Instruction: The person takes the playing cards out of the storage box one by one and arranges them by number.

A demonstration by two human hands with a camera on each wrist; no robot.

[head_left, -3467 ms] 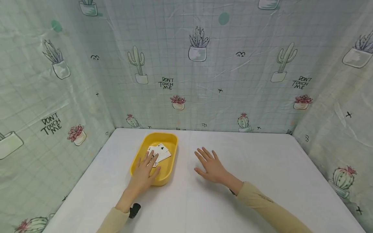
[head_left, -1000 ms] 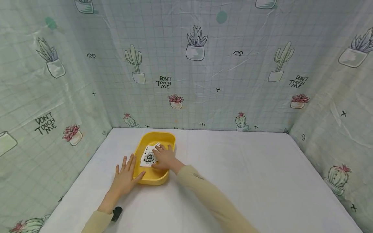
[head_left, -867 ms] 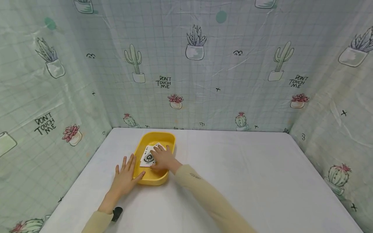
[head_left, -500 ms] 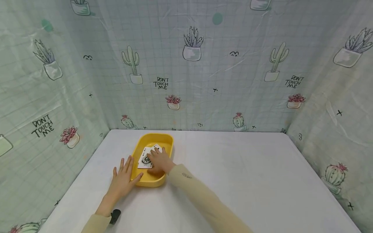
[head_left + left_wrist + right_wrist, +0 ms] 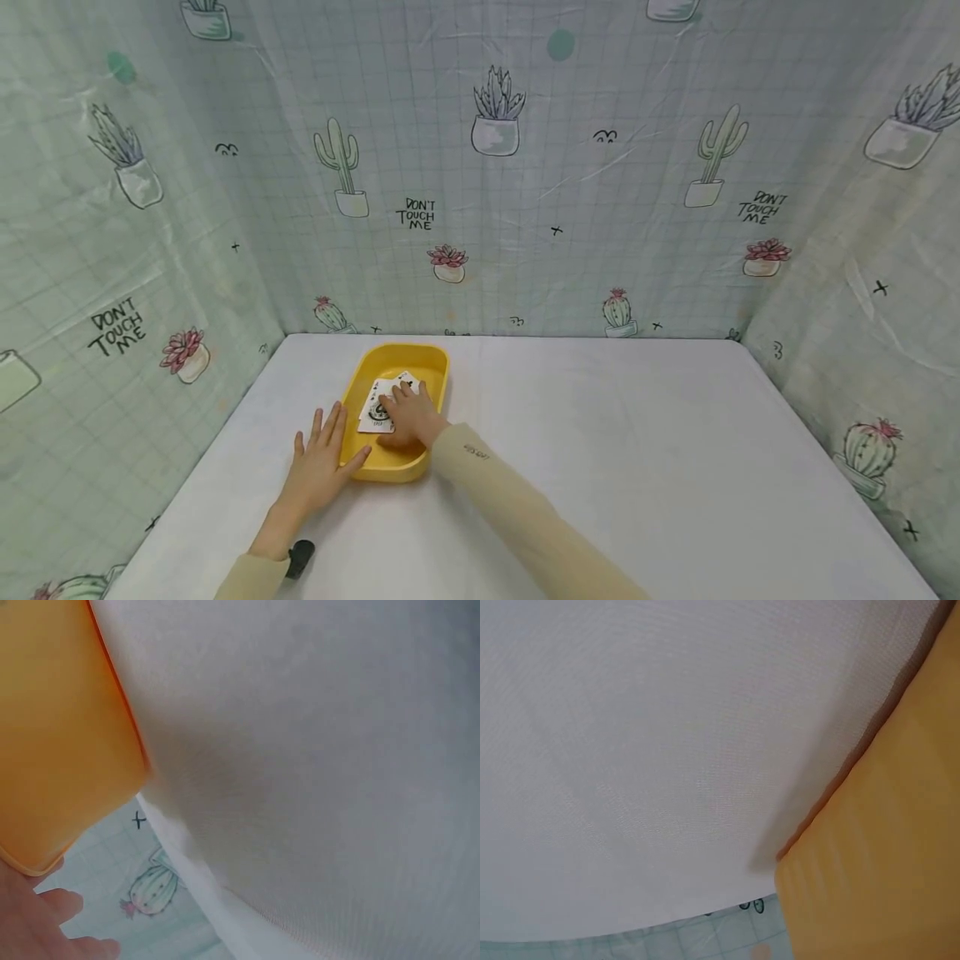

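Several playing cards [image 5: 369, 417] lie overlapped, face up, in a yellow tray [image 5: 401, 475] at the left of the table; one bears a large spade-like emblem. My right hand [image 5: 415, 417] reaches in over the tray's right side. Its spread fingers rest on the cards, covering part of them, with the thumb near their lower right edge. Against the tray's left rim lies my left hand [image 5: 315, 467], fingers extended and thumb over the near left corner. In the left wrist view, fingertips of that hand [image 5: 34, 919] show beside the tray wall [image 5: 67, 712].
The white table [image 5: 600, 467] spreads to the right of the tray. Cloth walls [image 5: 495, 250] printed with cacti and lettering enclose it at the back and sides. A black wrist device [image 5: 302, 557] sits below the left wrist. The right wrist view shows the tray's outer wall [image 5: 877, 862].
From above the table, my right hand has moved left into the tray onto the cards. My left hand has drawn back from over the cards to the left rim.
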